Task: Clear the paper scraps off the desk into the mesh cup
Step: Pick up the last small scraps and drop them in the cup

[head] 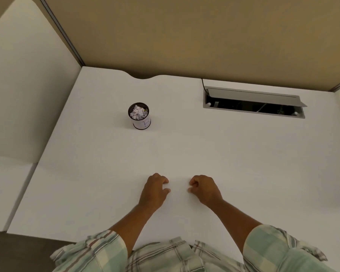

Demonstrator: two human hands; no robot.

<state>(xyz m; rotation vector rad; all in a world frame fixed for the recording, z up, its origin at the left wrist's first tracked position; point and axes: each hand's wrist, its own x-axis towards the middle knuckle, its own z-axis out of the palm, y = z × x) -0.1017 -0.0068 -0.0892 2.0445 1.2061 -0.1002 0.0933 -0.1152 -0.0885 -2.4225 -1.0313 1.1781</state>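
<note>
In the head view, the only view there is, the person is resting both hands on the near middle of the white desk (185, 150), close together but apart. The left hand (155, 190) is lying knuckles-up with its fingers loosely curled under and nothing showing between them; the right hand (203, 190) is sitting the same way, half-closed and, as far as can be seen, pinching nothing. The mesh cup (139, 116) is standing upright well away from both hands, toward the far left of the desk, with a white label wrapped around its side, and crumpled paper scraps (138, 113) are filling it nearly to the rim. Counting: two hands, one cup, one heap of scraps inside it whose pieces are too small to number, and no loose scraps showing on the desk. One open cable hatch (253, 104) is sitting at the far right. By that count the clearing is looking finished or at its last step; the next move is calling only for a check of the surface for stray bits.
</note>
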